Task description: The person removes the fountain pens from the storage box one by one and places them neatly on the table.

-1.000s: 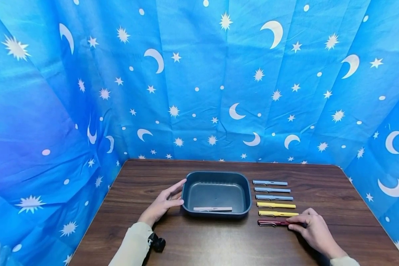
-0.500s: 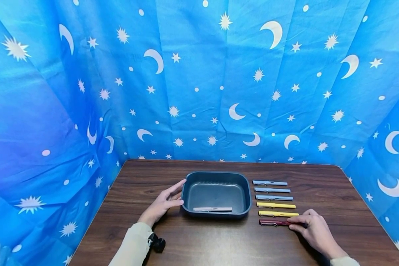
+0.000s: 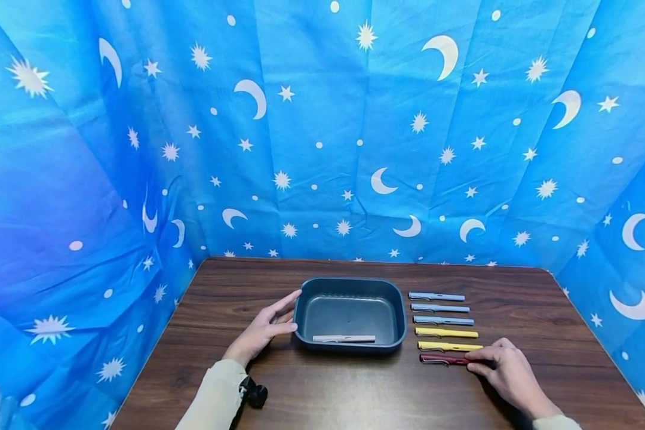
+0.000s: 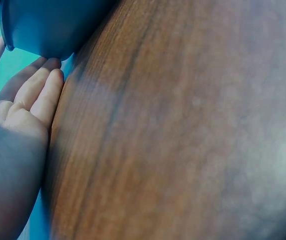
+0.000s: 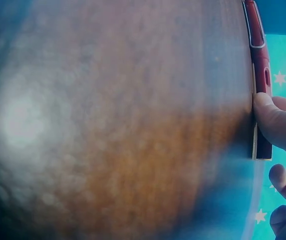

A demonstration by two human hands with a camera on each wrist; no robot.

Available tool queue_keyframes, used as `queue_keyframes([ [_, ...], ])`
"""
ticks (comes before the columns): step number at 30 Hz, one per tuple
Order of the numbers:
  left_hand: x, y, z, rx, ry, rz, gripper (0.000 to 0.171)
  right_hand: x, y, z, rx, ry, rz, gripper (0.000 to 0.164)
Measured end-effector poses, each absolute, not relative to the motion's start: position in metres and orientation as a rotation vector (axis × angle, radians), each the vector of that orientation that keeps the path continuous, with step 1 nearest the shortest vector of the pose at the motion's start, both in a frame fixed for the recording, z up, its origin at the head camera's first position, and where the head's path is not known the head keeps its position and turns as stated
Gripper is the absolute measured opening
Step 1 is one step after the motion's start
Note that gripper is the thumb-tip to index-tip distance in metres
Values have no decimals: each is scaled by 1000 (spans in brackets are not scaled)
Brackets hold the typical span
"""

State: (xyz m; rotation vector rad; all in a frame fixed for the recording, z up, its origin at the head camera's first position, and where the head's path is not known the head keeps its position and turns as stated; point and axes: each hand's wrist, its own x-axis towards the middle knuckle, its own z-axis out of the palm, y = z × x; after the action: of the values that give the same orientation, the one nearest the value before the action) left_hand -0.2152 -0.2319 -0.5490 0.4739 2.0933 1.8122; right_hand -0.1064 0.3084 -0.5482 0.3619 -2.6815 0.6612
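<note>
My right hand (image 3: 507, 371) pinches the right end of a dark red pen (image 3: 442, 359) between thumb and index finger; the pen lies on the table. In the right wrist view the thumb presses the red pen's barrel (image 5: 263, 75), its wire clip pointing away from the hand. My left hand (image 3: 260, 331) touches the left side of a dark blue-green rectangular bin (image 3: 349, 348) with fairly straight fingers, thumb at the near corner. Inside the bin, along its near wall, lies one pale pinkish pen (image 3: 344, 338). The left wrist view shows the fingertips against the bin's outer wall (image 4: 52, 25).
Above the red pen lie two yellow pens (image 3: 446, 332), then several grey-blue pens (image 3: 443, 321), in a roughly parallel column right of the bin. Everything stands on a dark wood-grain table (image 3: 355, 394). A blue curtain (image 3: 322, 119) with moons and stars surrounds the back and sides.
The dark red pen has shifted slightly to the right in my right hand's pinch, its left end nearer in line with the yellow pens. My left hand and the bin have stayed put.
</note>
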Motion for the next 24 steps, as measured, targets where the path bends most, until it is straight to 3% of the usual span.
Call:
queue_keyframes([
  [24, -218, -233, -552, 473, 2087, 1814, 69, -107, 308, -547, 375, -2668, 632, 25],
])
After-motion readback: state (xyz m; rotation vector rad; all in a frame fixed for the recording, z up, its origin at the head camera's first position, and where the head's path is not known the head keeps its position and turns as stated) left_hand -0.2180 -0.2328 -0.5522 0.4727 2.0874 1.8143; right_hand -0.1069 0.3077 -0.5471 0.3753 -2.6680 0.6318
